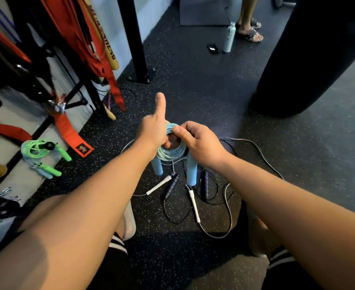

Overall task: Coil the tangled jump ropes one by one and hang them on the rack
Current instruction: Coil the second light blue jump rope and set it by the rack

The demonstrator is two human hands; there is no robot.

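Blue rope [170, 153] coiled, held above the tangle [195, 197] on the floor

Left hand [151, 130] grips the coil, thumb raised; right hand [201, 143] pinches the top wrap, handles [191, 172] dangling. Best to cinch that wrap snug before easing either grip, then carry it to the rack [39, 131] at left.

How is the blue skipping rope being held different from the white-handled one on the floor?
The blue rope is wound into a coil and held off the floor; the white-handled rope lies sprawled loose on it. The blue rope has thick handles, the white-handled rope thin ones. Both have two handles.
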